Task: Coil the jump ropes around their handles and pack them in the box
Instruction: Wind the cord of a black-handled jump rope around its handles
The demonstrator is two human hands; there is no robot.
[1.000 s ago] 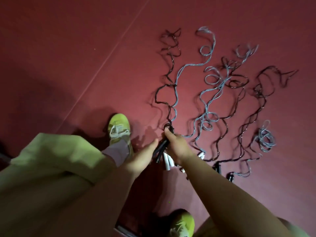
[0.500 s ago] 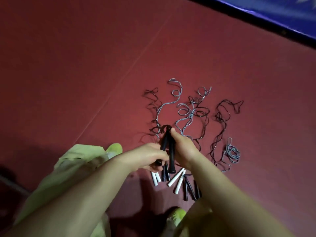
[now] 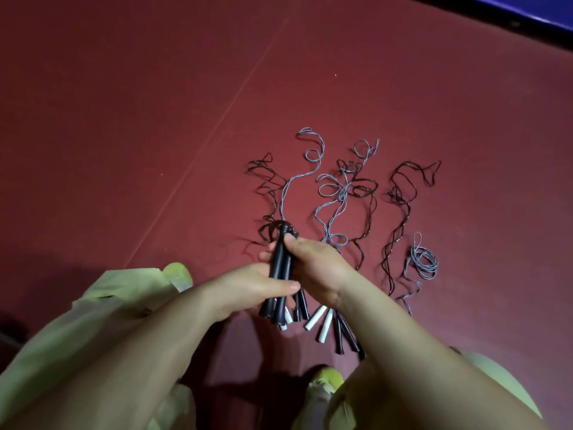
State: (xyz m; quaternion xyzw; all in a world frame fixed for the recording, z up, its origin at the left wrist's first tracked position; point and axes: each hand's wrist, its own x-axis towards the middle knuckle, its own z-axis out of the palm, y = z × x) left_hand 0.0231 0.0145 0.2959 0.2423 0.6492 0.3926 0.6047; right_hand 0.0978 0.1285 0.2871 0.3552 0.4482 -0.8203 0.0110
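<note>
Black plastic: a pair of black handles [image 3: 280, 274], held together upright at the frame's centre, lifted off the floor. Left hand [image 3: 248, 288] grips their lower part, thumb laid across the front. Right hand [image 3: 313, 262] grips the upper part, thumb pressed near the top. A black rope [image 3: 269, 193] runs from the handle tops, a small loop of it bunched there, the rest trailing in waves toward the upper centre.

Floor: a dark red mat [image 3: 155, 119]. On it, right of centre, further loose ropes lie side by side: a grey rope [image 3: 310, 156], a tangled grey-and-black group [image 3: 344, 187], another black rope [image 3: 400, 200], and a small grey coil [image 3: 423, 259] at the right.

Below the hands, resting on the mat: white handles [image 3: 322, 321] and more black handles [image 3: 344, 336], fanned out, partly hidden by the right forearm.

Lower frame: pale green trousers [image 3: 102, 305], yellow-green shoes [image 3: 325, 378]. Upper right corner: a blue strip [image 3: 527, 7].
</note>
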